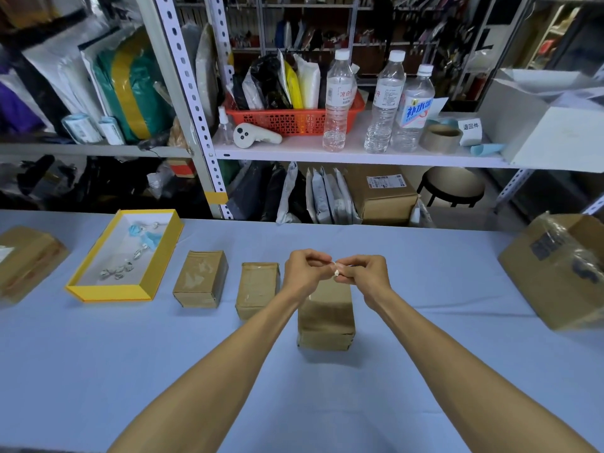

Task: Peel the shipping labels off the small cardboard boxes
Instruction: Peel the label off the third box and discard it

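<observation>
- White card at the shelf's right end reads "退回件".
- Bottle beside it: blue "补水" (rest unclear).
- Left bottle: red "凉白", partly hidden.

Parcel stockroom: metal shelving packed with mailer bags and cartons.

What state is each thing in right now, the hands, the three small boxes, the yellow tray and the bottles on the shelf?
Left hand: raised above the nearest box, pinching the scrap.
Right hand: pinching the same scrap.
Label scrap: crumpled small between both hands.
Nearest small box: closed, top bare.
Middle small box: closed, no label showing.
Left small box: closed, shiny tape residue on top.
Yellow tray: open, holding crumpled scraps.
Water bottles: upright, capped.
</observation>
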